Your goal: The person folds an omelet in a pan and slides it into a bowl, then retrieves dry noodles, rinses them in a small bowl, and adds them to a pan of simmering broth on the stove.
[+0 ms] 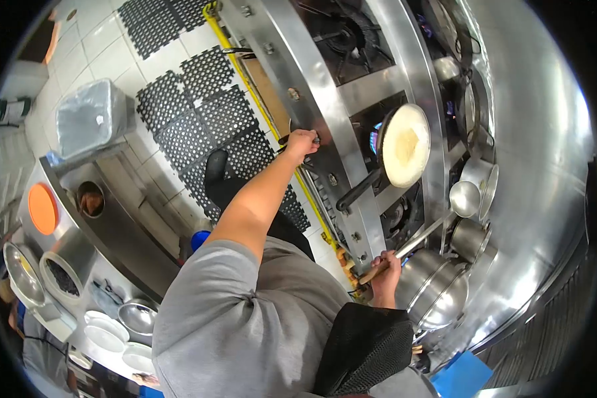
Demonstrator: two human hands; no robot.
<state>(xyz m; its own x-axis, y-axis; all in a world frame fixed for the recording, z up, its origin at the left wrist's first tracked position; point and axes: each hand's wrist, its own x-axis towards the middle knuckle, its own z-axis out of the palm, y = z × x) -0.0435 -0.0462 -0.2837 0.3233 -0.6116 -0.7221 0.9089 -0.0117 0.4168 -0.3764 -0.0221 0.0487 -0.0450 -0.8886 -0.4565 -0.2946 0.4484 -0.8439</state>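
Observation:
My left hand (302,144) is closed around a control knob on the stove's (325,93) front panel; the knob itself is mostly hidden by my fingers. My right hand (385,267) grips the wooden handle of a long ladle (421,237), whose round metal bowl lies among the pots at the back of the stove. Between my hands, a frying pan (358,190) sits on a burner with its black handle over the front edge. A pale, round, flat layer of food (405,149), yellower in the middle, fills the pan. Blue flame shows at the pan's edge.
Beside my right hand stands a large metal pot (434,288). Smaller pots (469,239) line the stove's back, with more flames farther up. A yellow pipe (245,86) runs along the front. Behind me are a counter (79,249) with bowls and plates, and a lined bin (89,116).

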